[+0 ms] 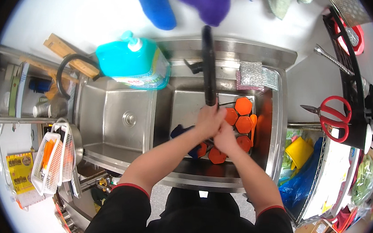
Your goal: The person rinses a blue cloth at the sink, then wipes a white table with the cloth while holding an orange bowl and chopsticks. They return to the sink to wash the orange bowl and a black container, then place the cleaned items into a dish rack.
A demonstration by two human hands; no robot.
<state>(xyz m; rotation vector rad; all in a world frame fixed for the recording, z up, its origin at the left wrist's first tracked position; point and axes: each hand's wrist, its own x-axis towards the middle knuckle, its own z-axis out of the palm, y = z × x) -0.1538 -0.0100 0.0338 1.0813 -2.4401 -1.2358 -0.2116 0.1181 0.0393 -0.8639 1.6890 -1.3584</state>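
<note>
My left hand (207, 120) and my right hand (227, 137) are pressed together over the right basin (184, 105) of a stainless steel sink. They meet at the lower end of what looks like a black faucet spout (209, 65). Fingers overlap, so whether anything lies between them is hidden. Beneath and beside my hands are several orange hexagonal pieces (243, 105) in the basin. An orange utensil handle (253, 130) runs along their right side. A dark blue cloth (180, 132) lies partly under my left forearm.
The left basin (120, 118) has a round drain. Behind it stands a large turquoise pump bottle (134, 63). Scouring pads (250, 75) rest on the back right ledge. Red-handled scissors (334, 118) hang from a black rack at right. White plastic baskets (51, 158) hang at left.
</note>
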